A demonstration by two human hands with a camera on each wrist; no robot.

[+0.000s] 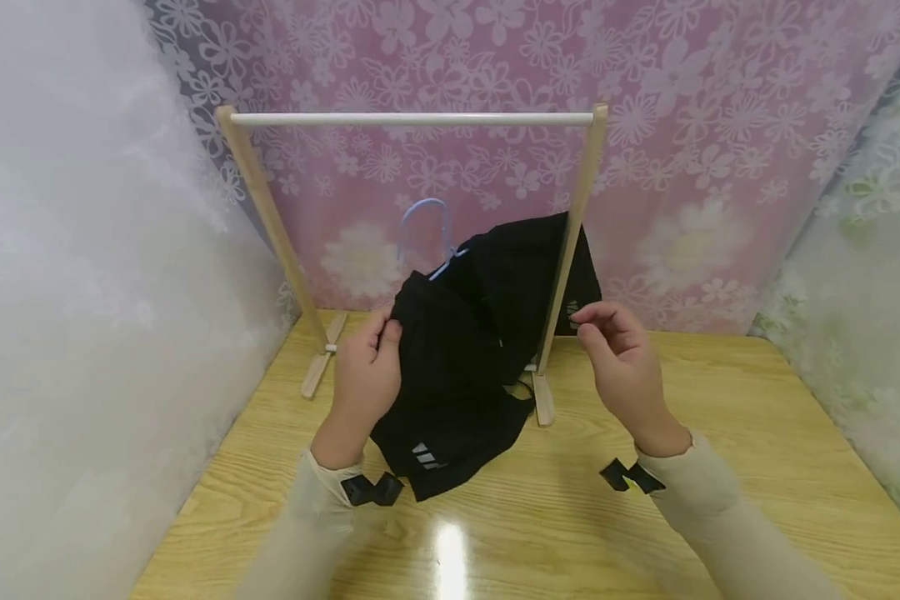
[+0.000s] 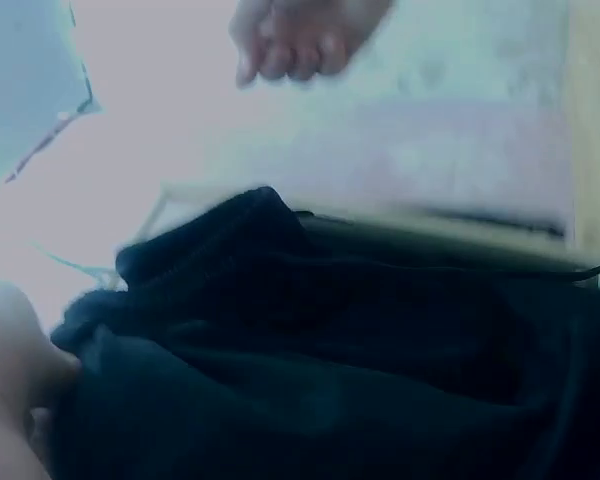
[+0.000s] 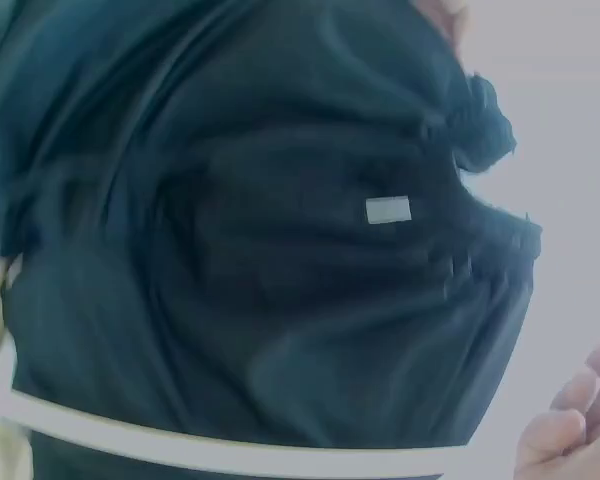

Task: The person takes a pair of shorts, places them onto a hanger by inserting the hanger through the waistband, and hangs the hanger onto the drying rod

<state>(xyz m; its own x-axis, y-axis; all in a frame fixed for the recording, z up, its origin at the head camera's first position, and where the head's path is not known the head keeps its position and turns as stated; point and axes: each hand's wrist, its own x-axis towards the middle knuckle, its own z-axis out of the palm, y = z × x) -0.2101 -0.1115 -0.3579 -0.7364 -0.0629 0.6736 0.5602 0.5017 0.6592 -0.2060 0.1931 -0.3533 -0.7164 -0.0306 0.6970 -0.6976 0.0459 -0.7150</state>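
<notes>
Black shorts [image 1: 450, 350] hang bunched in front of the rack, one leg spreading behind its right post. My left hand [image 1: 366, 367] pinches the waistband at its left end, thumb in front. A light blue hanger [image 1: 448, 237] pokes out of the waist opening, its hook below the rail; the rest is hidden by cloth. To the right of the post, my right hand [image 1: 626, 371] is raised with loosely curled fingers and nothing in them. The right wrist view shows its fingers [image 3: 570, 410] apart from the cloth, and a small white label [image 3: 388, 210] on the shorts.
The wooden rack [image 1: 251, 179] stands on the table [image 1: 682, 517], with a white rail [image 1: 420, 119] across its top and short feet [image 1: 542, 400] at the base. Behind it hangs a pink flowered curtain [image 1: 690, 167]. Pale walls [image 1: 82, 292] close off both sides.
</notes>
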